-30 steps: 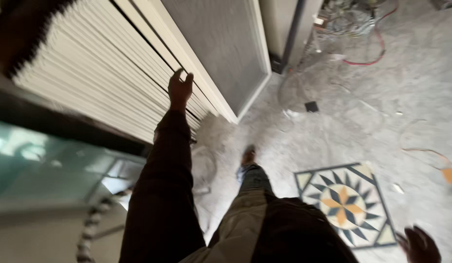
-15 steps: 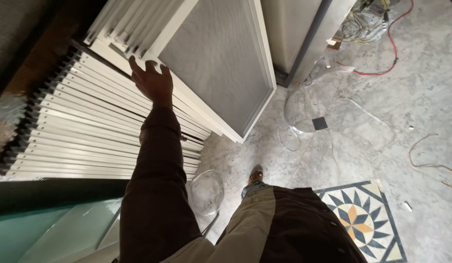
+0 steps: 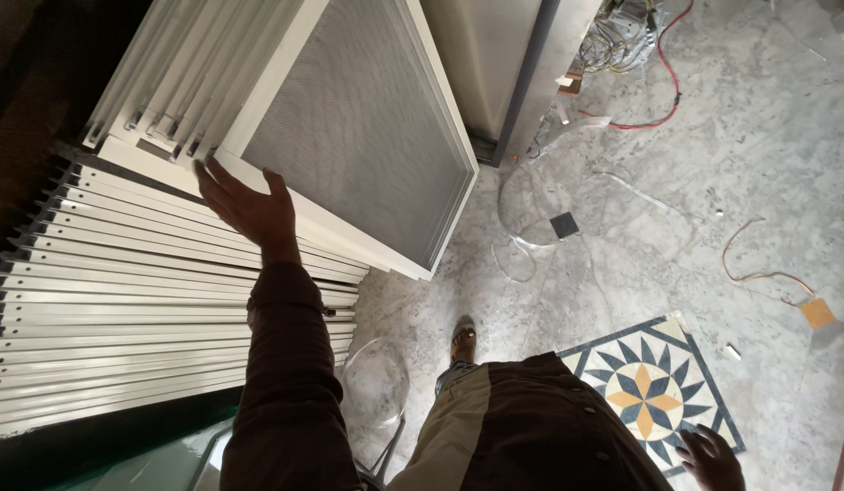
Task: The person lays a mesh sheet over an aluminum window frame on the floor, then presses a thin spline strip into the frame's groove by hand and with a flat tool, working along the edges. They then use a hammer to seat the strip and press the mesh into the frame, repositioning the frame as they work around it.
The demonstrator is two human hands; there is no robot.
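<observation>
My left hand [image 3: 249,207] lies flat, fingers spread, on the white frame edge of a mesh screen panel [image 3: 367,127] that leans against a stack of similar white-framed panels [image 3: 122,300]. The hand presses on the frame's bottom rail and grips nothing. My right hand [image 3: 711,456] hangs low at the bottom right, fingers loosely apart, holding nothing, above the marble floor. My dark sleeve runs up from the bottom of the view to the left hand.
A star-pattern tile inlay [image 3: 647,391] is set in the grey marble floor. Red and orange cables [image 3: 663,82] and loose wire [image 3: 767,273] lie at the right. A clear plastic chair [image 3: 374,386] stands beside my foot [image 3: 463,341]. A grey cabinet [image 3: 508,64] stands behind.
My left hand has slid along the stacked frames onto the mesh panel's bottom rail. The view has moved in closer, and my right hand has come back into sight.
</observation>
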